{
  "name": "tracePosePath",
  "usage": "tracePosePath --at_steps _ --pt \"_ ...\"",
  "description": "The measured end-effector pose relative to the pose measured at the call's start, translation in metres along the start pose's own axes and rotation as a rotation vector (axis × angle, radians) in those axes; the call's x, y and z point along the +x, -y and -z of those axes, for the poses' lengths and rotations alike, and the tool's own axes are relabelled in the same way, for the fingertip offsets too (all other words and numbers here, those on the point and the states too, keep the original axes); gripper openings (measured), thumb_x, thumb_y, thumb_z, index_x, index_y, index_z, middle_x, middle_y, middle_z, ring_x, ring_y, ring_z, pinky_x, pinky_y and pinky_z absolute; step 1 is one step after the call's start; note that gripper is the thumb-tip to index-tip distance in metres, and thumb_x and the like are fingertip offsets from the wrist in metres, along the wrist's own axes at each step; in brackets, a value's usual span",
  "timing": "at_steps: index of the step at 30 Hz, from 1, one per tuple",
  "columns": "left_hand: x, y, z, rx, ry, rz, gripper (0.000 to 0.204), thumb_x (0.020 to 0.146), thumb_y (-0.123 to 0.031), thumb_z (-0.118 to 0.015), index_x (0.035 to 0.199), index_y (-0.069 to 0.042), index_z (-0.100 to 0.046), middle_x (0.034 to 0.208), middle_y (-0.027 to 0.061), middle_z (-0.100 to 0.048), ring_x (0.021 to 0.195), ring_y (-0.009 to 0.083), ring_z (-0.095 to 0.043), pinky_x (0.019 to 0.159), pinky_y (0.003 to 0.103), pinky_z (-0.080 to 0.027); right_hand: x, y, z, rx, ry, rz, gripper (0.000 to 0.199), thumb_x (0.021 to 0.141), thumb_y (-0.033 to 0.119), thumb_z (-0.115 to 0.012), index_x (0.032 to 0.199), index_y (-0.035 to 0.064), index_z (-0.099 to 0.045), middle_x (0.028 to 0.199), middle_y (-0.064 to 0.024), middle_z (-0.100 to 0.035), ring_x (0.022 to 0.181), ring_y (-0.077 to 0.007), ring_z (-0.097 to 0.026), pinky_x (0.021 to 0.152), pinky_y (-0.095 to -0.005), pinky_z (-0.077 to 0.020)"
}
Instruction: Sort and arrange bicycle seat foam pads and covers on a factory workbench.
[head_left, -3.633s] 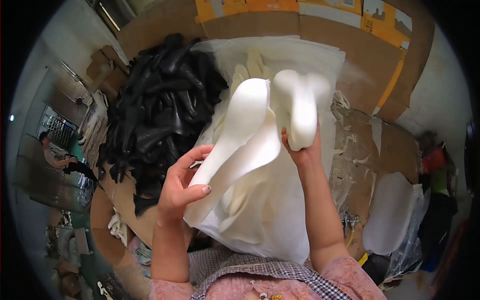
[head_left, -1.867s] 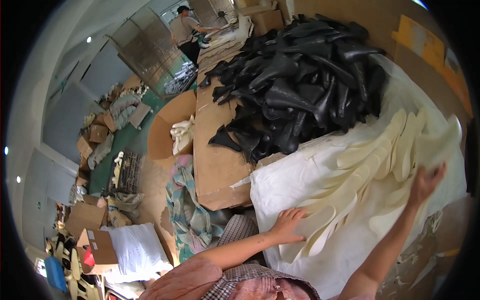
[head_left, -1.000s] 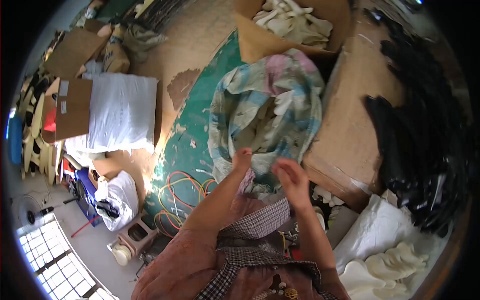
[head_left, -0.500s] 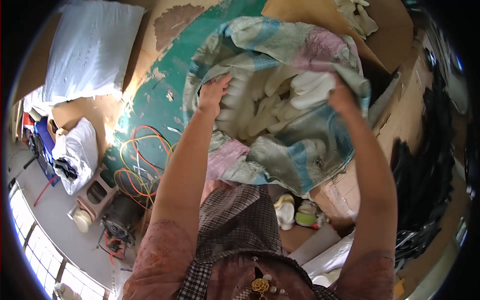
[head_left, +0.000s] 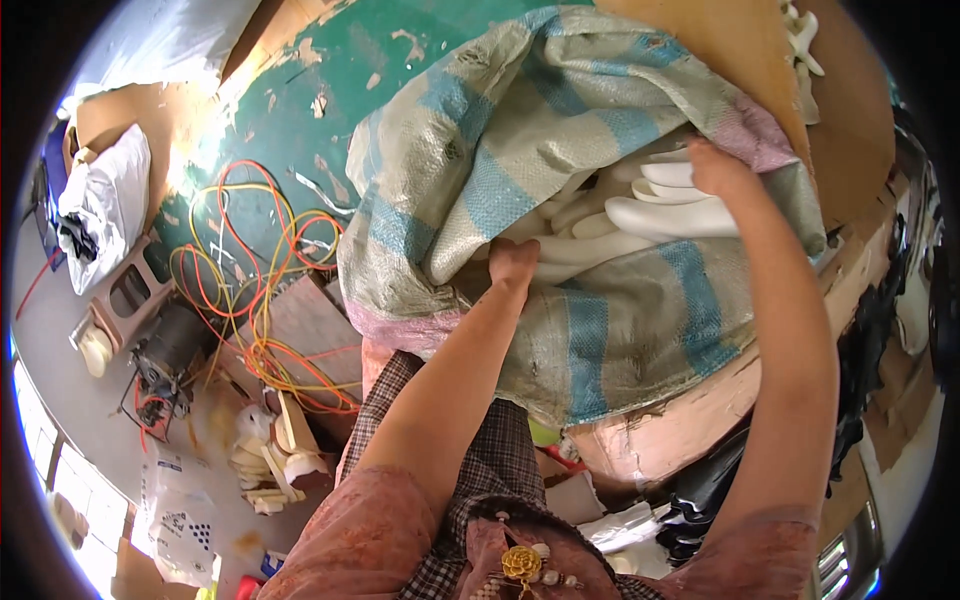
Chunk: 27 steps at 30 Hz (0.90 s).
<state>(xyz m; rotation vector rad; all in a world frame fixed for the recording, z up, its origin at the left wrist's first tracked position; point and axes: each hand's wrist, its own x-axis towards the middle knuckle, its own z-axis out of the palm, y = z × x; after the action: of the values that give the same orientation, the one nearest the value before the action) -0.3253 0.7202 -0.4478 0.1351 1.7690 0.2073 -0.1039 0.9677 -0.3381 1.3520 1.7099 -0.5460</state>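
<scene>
Since half a second ago both arms have pushed deeper into the striped woven sack [head_left: 560, 180], and its mouth now gapes wider around the white moulded forms [head_left: 650, 215] piled inside. The left hand [head_left: 512, 265] presses down at the near lip of the opening, fingers buried among the forms, so whether its grip is spread or closed on one cannot be told. The right hand [head_left: 722, 170] reaches over the far side, fingers curled down onto the uppermost form; how firmly it pinches is hidden by the wrist. The sack sits slumped on a cardboard box [head_left: 700, 430] over the green floor [head_left: 300, 90], with a tangle of orange and yellow cables [head_left: 260, 270] just beside it. The forms look smooth, stiff and light, likely slippery, best taken around the narrow shaft; the sack cloth is soft and will sag.
</scene>
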Motion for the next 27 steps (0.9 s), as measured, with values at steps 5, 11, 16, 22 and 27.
tracePosePath --at_steps 5,11,16,22,27 --pt "-0.015 0.025 0.004 -0.630 0.031 0.277 0.032 0.076 -0.024 -0.067 0.100 -0.003 -0.060 0.095 0.0118 -0.058 0.053 0.0243 -0.051 0.055 0.035 -0.045 -0.015 0.012 -0.002 -0.154 0.252 0.108 0.069 0.068 0.001 -0.060 0.133 -0.0002 -0.036 0.137 -0.0194 -0.041 0.129 -0.0341 -0.037 0.107 -0.0347 -0.0322" --pt "-0.058 0.057 -0.013 -0.783 0.332 0.447 0.061 0.076 -0.036 -0.073 0.125 -0.012 -0.045 0.111 0.0066 -0.053 0.082 0.0229 -0.053 0.067 0.038 -0.049 -0.033 0.010 -0.023 -0.214 0.043 0.254 0.091 0.056 0.020 -0.081 0.133 0.0061 -0.034 0.145 -0.0134 -0.031 0.133 -0.0292 -0.032 0.110 -0.0365 -0.0278" --pt "-0.042 0.039 -0.048 -0.837 0.130 0.376 0.069 0.073 -0.038 -0.076 0.128 -0.008 -0.047 0.119 0.0067 -0.054 0.101 0.0232 -0.052 0.086 0.038 -0.044 -0.019 0.022 -0.024 -0.108 0.109 0.318 0.105 0.053 0.026 -0.082 0.141 0.0126 -0.027 0.142 -0.0167 -0.034 0.129 -0.0329 -0.035 0.108 -0.0410 -0.0287" --pt "-0.024 0.012 -0.065 -0.885 -0.042 0.265 0.071 0.071 -0.039 -0.077 0.125 -0.002 -0.050 0.124 0.0099 -0.054 0.110 0.0226 -0.052 0.094 0.034 -0.041 -0.038 0.040 -0.076 -0.359 -0.060 0.406 0.113 0.051 0.028 -0.086 0.143 0.0183 -0.023 0.144 -0.0128 -0.033 0.132 -0.0318 -0.032 0.106 -0.0483 -0.0290" --pt "0.017 0.018 -0.064 -1.032 -0.043 0.467 0.071 0.069 -0.036 -0.079 0.123 0.002 -0.051 0.121 0.0108 -0.056 0.105 0.0222 -0.055 0.094 0.034 -0.041 -0.006 0.065 -0.072 -0.319 0.084 0.346 0.103 0.052 0.025 -0.084 0.141 0.0181 -0.032 0.137 -0.0114 -0.044 0.125 -0.0309 -0.042 0.105 -0.0417 -0.0328"
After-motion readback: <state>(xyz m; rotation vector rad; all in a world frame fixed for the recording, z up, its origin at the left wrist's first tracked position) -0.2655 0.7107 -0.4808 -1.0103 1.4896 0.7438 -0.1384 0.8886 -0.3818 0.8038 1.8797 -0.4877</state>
